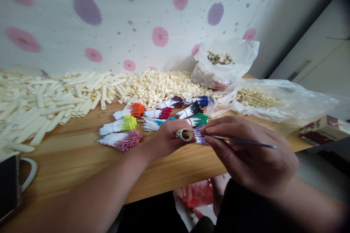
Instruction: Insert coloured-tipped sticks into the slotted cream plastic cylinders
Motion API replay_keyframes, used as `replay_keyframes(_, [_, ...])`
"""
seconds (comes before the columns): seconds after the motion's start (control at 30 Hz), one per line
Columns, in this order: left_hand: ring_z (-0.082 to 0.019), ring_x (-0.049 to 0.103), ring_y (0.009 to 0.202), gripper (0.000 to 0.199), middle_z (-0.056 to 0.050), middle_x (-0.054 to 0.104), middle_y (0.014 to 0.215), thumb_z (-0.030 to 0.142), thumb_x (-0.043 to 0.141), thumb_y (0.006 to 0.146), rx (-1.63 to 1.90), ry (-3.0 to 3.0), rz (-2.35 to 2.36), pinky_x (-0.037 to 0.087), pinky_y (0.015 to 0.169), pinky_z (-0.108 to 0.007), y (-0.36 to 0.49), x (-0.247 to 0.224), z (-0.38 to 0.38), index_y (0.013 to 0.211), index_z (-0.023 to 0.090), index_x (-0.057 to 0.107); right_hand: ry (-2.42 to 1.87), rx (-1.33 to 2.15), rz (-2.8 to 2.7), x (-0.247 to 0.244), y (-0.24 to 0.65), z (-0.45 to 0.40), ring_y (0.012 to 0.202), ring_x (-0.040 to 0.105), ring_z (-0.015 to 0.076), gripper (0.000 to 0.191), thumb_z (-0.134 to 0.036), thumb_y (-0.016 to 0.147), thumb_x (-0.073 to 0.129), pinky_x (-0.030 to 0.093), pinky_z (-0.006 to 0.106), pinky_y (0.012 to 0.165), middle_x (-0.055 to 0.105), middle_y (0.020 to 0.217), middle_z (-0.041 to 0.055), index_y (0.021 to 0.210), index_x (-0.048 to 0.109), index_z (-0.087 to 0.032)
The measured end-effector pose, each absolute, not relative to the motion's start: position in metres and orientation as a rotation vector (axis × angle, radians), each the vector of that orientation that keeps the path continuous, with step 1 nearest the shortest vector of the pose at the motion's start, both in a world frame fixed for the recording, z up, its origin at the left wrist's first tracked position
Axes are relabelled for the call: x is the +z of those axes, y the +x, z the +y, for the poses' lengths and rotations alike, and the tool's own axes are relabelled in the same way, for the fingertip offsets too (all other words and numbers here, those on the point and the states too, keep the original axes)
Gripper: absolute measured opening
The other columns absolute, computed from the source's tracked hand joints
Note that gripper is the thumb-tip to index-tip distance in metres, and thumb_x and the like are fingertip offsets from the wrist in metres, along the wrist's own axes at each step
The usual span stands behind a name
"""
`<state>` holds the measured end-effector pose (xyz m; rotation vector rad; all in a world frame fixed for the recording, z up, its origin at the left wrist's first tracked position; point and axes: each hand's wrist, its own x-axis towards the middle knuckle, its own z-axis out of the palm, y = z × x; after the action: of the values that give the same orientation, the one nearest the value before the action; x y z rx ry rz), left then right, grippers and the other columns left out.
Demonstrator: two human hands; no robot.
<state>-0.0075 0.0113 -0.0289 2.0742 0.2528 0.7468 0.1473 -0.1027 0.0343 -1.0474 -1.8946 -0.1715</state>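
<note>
My left hand (166, 138) is closed round a short cream tube (183, 134), whose open end faces me with small coloured tips inside. Between the fingertips of my right hand (246, 145) is a thin, dark purple-blue stick (246, 140); its far end reaches the tube's mouth. Around and behind my left hand lie bundles of white sticks with coloured tips: pink (123, 140), yellow (119, 124), orange (131, 110), red (158, 113), black (190, 110), green (199, 119) and several others. A purple bundle (201, 136) is partly hidden by my hands.
Long cream tubes (54, 102) cover the table's left side, with small cream parts (164, 85) heaped behind the bundles. Plastic bags (216, 72) of parts stand at the back right. A box (325, 130) sits at the right edge, a dark device (9, 185) at the left.
</note>
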Motion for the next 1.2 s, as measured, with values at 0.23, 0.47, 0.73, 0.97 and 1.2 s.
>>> replay_keyframes(0.23, [-0.009, 0.042, 0.060, 0.019, 0.002, 0.050, 0.067, 0.025, 0.057, 0.083, 0.751, 2.078, 0.260, 0.034, 0.055, -0.021, -0.0063, -0.0322, 0.0125, 0.068, 0.014, 0.053, -1.033, -0.218, -1.921, 0.0357, 0.1473, -0.1035, 0.076, 0.067, 0.0146, 0.013, -0.012, 0.081, 0.060, 0.056, 0.025, 0.066, 0.070, 0.083, 0.0047, 0.093, 0.060, -0.019])
replay_keyframes(0.47, [-0.010, 0.039, 0.061, 0.030, 0.002, 0.044, 0.065, 0.039, 0.056, 0.083, 0.664, 2.027, 0.319, 0.033, 0.055, -0.022, -0.0077, -0.0334, 0.0114, 0.068, 0.014, 0.051, -1.041, -0.235, -1.895, 0.0383, 0.1493, -0.1045, 0.075, 0.068, 0.0150, 0.012, -0.013, 0.081, 0.060, 0.057, 0.025, 0.064, 0.070, 0.082, 0.0038, 0.091, 0.061, -0.020])
replay_keyframes(0.73, [-0.013, 0.045, 0.066, 0.034, -0.001, 0.050, 0.070, 0.047, 0.055, 0.083, 0.633, 1.997, 0.331, 0.037, 0.060, -0.025, -0.0076, -0.0341, 0.0118, 0.074, 0.014, 0.054, -1.042, -0.178, -1.867, 0.0368, 0.1468, -0.1043, 0.076, 0.068, 0.0156, 0.013, -0.012, 0.083, 0.057, 0.057, 0.027, 0.065, 0.070, 0.082, 0.0044, 0.093, 0.061, -0.020])
replay_keyframes(0.97, [-0.011, 0.043, 0.065, 0.032, 0.001, 0.048, 0.069, 0.045, 0.054, 0.084, 0.632, 1.993, 0.302, 0.036, 0.059, -0.024, -0.0085, -0.0366, 0.0123, 0.073, 0.015, 0.053, -1.058, -0.210, -1.879, 0.0356, 0.1456, -0.1032, 0.075, 0.068, 0.0148, 0.012, -0.012, 0.082, 0.060, 0.056, 0.026, 0.065, 0.071, 0.082, 0.0045, 0.092, 0.061, -0.019])
replay_keyframes(1.2, [-0.012, 0.044, 0.066, 0.028, 0.001, 0.048, 0.071, 0.041, 0.052, 0.087, 0.884, 2.243, 0.271, 0.036, 0.061, -0.025, -0.0066, -0.0347, 0.0129, 0.074, 0.016, 0.052, -1.097, -0.254, -1.848, 0.0326, 0.1443, -0.1026, 0.072, 0.067, 0.0136, 0.009, -0.012, 0.081, 0.061, 0.054, 0.024, 0.063, 0.070, 0.078, 0.0049, 0.089, 0.061, -0.016])
